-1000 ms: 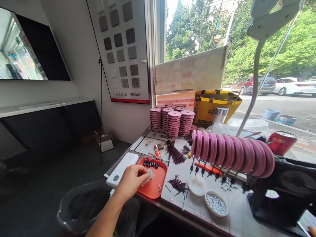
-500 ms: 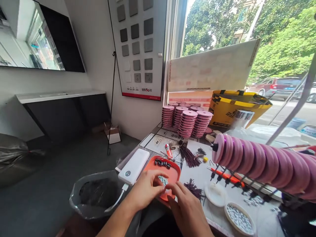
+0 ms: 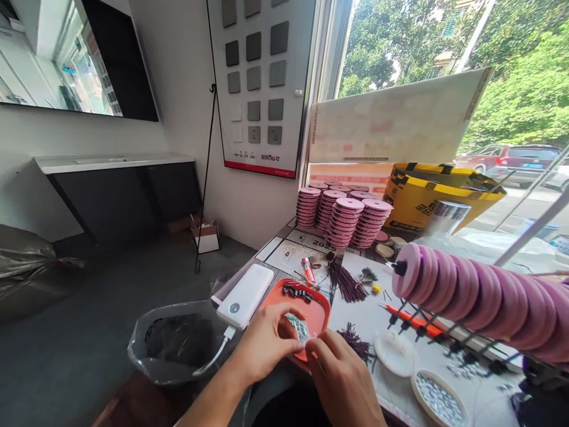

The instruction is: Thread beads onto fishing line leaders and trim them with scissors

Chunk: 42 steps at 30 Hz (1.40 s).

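A small clear plastic bag (image 3: 299, 327) of pale, silvery-green little pieces shows above the orange tray (image 3: 320, 308). My left hand (image 3: 271, 339) curls around it, thumb and forefinger closed at its near edge. My right hand (image 3: 338, 367) meets it there, with thumb and forefinger pinched on what looks like the bag's edge. The fingertips partly hide that edge. Several small black parts (image 3: 297, 293) lie at the far end of the tray. Dark wire bundles (image 3: 355, 343) rest just right of the tray.
A white power bank (image 3: 245, 295) with a cable lies left of the tray, above a lined bin (image 3: 178, 341). Stacked pink discs (image 3: 344, 222) stand at the back. A rod of pink discs (image 3: 471, 293) juts in from the right, above a dish of silvery pieces (image 3: 440, 398).
My right hand's fingers have drawn together into a pinch beside my left thumb. More of the bag shows between my hands. The camera has turned slightly left.
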{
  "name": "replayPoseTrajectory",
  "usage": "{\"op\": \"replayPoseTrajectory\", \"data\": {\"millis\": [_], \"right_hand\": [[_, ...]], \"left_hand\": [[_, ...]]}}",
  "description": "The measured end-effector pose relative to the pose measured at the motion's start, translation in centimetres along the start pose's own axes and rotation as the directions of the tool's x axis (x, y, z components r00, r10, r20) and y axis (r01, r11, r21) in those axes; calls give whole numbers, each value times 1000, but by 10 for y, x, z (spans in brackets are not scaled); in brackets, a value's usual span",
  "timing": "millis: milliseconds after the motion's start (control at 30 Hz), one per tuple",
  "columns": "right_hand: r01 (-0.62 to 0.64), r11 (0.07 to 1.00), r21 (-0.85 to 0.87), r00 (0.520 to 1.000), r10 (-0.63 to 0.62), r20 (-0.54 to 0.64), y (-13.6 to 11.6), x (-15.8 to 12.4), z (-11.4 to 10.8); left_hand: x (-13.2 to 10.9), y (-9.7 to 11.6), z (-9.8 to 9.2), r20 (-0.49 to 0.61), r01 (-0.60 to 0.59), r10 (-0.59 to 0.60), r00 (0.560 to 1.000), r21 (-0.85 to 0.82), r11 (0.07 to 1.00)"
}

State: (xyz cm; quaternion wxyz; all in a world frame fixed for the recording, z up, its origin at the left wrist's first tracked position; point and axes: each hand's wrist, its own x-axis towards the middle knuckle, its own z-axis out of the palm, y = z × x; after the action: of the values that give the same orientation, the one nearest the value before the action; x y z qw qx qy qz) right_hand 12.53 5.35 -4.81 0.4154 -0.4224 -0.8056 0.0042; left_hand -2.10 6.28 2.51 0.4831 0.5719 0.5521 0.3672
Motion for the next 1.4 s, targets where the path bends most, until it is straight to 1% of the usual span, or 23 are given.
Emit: {"op": "replayPoseTrajectory", "data": {"millis": [67,133,200,300,367,467,567,633,733,800,867,900,967,1033,1100,1233,1400], "right_hand": [[22,1000,-22,1000,-22,-20,1,-3,1],[33,999,-33,999,-34,-15,2,-4,-1],[32,999,-19,999,-32,-18,0,-3,-4],[45,999,-28,996,-47,-73,-2,6,-9],[85,993,-85,990,-94,-109,-3,13,-10],[150,980,-134,979,-166,-121,-3,19,-9],[183,975,-123,971,-199,-132,-1,15,-7],[177,976,-125,970,-195,-146,-1,9,-6],[107,990,-96,989,-116,-95,-4,4,-7],[49,998,-30,998,-50,-34,-6,6,-10],[32,999,9,999,-32,-25,-7,12,-12],[44,999,-13,999,-45,-30,-8,15,-13],[90,987,-131,995,-94,-24,-7,23,-12],[133,957,-258,991,-129,31,-7,28,-9],[138,934,-329,990,-117,81,-7,31,-5],[104,925,-366,991,-67,113,-9,32,3],[92,941,-327,990,-52,131,-6,31,3]], "left_hand": [[1,-1,-1,-28,-11,10,1000,-18,1000],[2,-3,-2,-70,-25,23,997,-28,999],[1,-2,-2,-104,-36,34,994,-22,999],[-2,0,0,-104,-41,40,994,-9,999],[-3,0,2,-100,-41,40,994,-9,999],[-2,-2,2,-111,-45,42,993,-24,999],[0,-6,0,-144,-49,42,989,-46,998],[0,-7,-1,-182,-58,49,982,-45,997],[-3,-6,0,-237,-77,69,969,-22,997],[-6,-4,2,-244,-90,90,966,11,996],[-7,-2,4,-241,-96,108,964,60,994],[-8,-2,5,-245,-97,116,963,89,991],[-7,-2,7,-259,-104,136,956,134,985],[-7,-2,8,-264,-120,159,951,160,980],[-6,-2,9,-263,-133,175,949,173,976],[-6,-3,11,-265,-134,176,948,170,976],[-5,-5,9,-279,-154,194,940,159,975]]}}
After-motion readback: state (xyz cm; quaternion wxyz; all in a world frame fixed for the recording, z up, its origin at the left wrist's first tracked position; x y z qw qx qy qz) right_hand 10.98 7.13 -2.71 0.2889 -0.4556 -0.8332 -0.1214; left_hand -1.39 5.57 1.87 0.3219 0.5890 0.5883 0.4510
